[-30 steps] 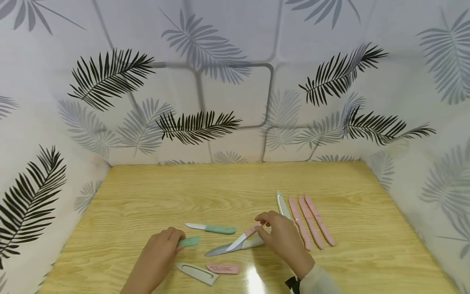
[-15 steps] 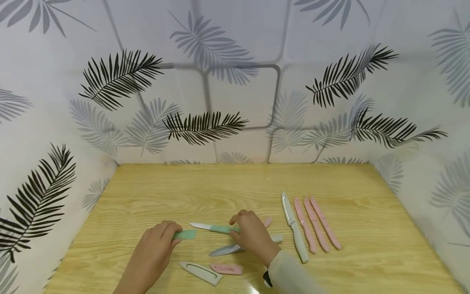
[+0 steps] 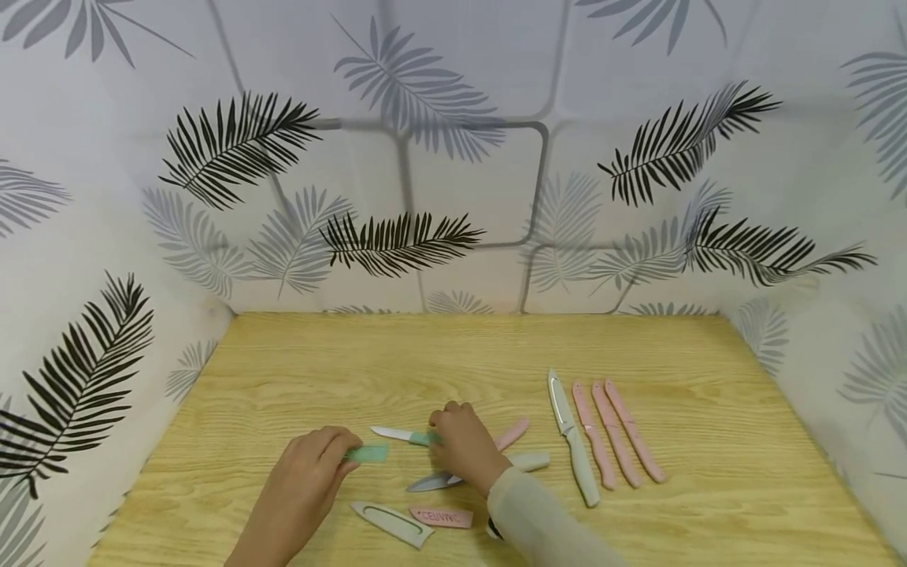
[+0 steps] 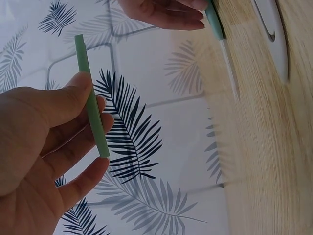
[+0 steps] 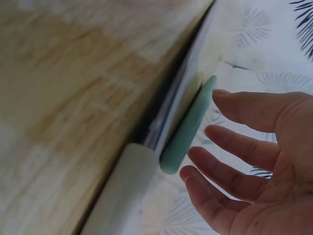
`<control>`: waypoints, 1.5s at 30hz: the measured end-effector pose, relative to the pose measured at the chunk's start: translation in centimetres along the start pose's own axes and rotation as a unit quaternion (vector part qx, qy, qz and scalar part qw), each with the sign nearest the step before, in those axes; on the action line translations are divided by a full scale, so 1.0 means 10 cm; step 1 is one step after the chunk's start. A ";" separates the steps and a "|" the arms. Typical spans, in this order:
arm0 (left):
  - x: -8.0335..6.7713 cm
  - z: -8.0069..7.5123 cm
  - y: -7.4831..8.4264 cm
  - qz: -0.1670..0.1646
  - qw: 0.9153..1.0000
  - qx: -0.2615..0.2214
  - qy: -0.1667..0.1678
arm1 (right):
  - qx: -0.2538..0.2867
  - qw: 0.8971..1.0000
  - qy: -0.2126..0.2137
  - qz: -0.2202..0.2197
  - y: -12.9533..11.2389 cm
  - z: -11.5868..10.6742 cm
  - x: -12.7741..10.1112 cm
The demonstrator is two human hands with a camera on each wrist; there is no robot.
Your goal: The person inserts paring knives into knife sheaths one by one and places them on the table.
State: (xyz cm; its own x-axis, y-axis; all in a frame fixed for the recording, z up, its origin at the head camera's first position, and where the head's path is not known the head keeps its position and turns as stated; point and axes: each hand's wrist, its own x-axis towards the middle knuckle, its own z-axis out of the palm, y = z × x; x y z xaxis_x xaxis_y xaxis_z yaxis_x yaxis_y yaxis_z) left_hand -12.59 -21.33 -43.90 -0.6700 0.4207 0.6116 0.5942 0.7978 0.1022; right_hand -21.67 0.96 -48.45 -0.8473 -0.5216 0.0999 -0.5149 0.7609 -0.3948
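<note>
Right hand (image 3: 464,445) has left the pink knife (image 3: 512,434) and crossed to the green knife (image 3: 404,435) on the table (image 3: 708,504) — fingers spread at its handle, not closed yet. Left hand (image 3: 312,472) keeps pinching the green sheath (image 3: 367,453), raised just beside it — sheathing looks next.

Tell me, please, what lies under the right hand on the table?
Under the right hand lies the green-handled knife; only its white blade and a bit of handle show. A grey-handled knife and a pink-handled knife pass beneath too, their middle parts hidden.
</note>
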 end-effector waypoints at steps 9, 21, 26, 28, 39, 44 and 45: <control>0.03 0.01 0.02 0.006 1.000 0.004 0.002 | -0.024 0.999 -0.019 0.015 -0.02 0.05 0.12; 0.03 0.01 0.04 0.000 1.000 0.002 -0.005 | -0.087 0.995 -0.048 -0.006 -0.07 0.08 0.19; 0.03 0.01 0.04 0.001 1.000 -0.013 -0.008 | -0.087 0.995 -0.048 -0.014 -0.05 0.10 0.20; 0.04 0.02 0.04 0.003 1.000 -0.014 -0.009 | -0.078 0.996 -0.049 0.000 -0.03 0.09 0.19; 0.09 0.13 0.06 0.021 1.000 -0.016 -0.007 | -0.006 1.000 -0.009 0.012 0.14 -0.07 -0.05; 0.15 0.19 0.02 0.028 0.999 -0.011 0.016 | 0.010 1.000 0.014 0.002 0.16 -0.22 -0.19; 0.17 0.20 0.01 0.031 0.999 -0.014 0.021 | 0.012 1.000 0.019 0.001 0.17 -0.24 -0.22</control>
State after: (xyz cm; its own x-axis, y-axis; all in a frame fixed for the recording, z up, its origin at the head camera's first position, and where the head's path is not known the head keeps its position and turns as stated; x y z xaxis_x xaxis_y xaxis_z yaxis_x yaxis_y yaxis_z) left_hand -14.52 -19.65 -44.45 -0.6128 0.4500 0.6496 0.6463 0.7584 0.0844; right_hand -20.94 4.34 -47.11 -0.8534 -0.5039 0.1334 -0.5096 0.7529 -0.4165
